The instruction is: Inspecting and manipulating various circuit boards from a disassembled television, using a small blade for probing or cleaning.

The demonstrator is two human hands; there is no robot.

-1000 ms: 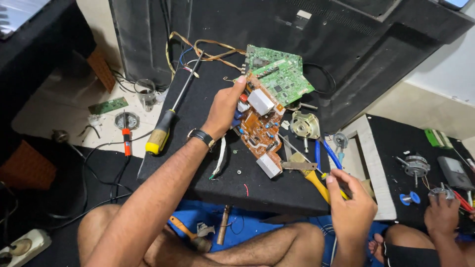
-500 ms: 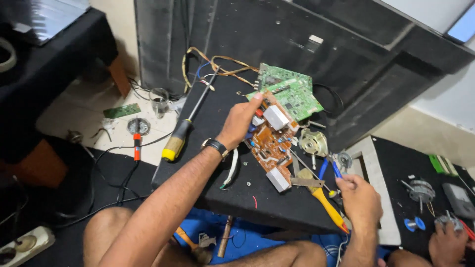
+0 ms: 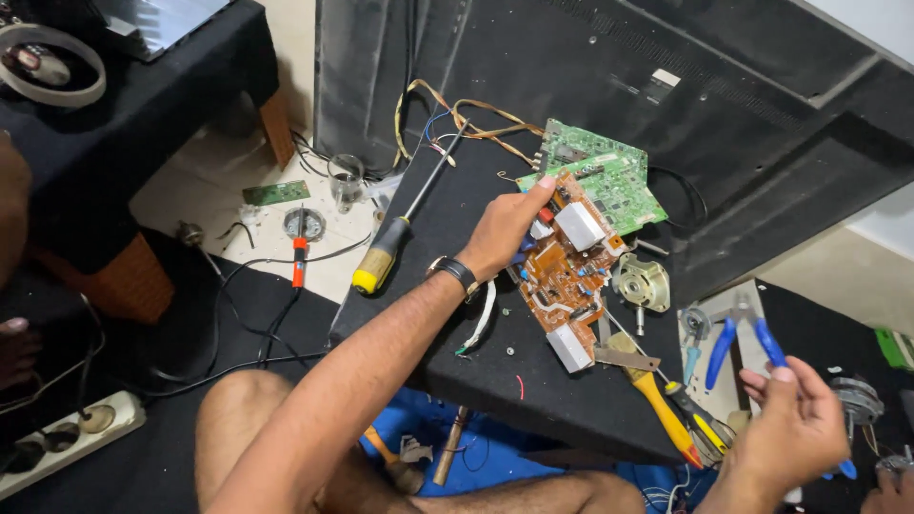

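Observation:
My left hand rests on the upper left edge of a brown circuit board and grips it; a black watch is on that wrist. The board lies on a black panel, partly over a green circuit board. My right hand is at the lower right, away from the boards, with its fingers closed on blue-handled pliers. A yellow-handled tool lies between the brown board and my right hand.
A long screwdriver with a yellow and black handle lies left of my left hand. A small metal motor sits right of the boards. On the floor are an orange soldering iron, a glass and a power strip.
My right hand has moved right and away from the brown board, carrying the blue-handled pliers. My left hand has stayed on the board.

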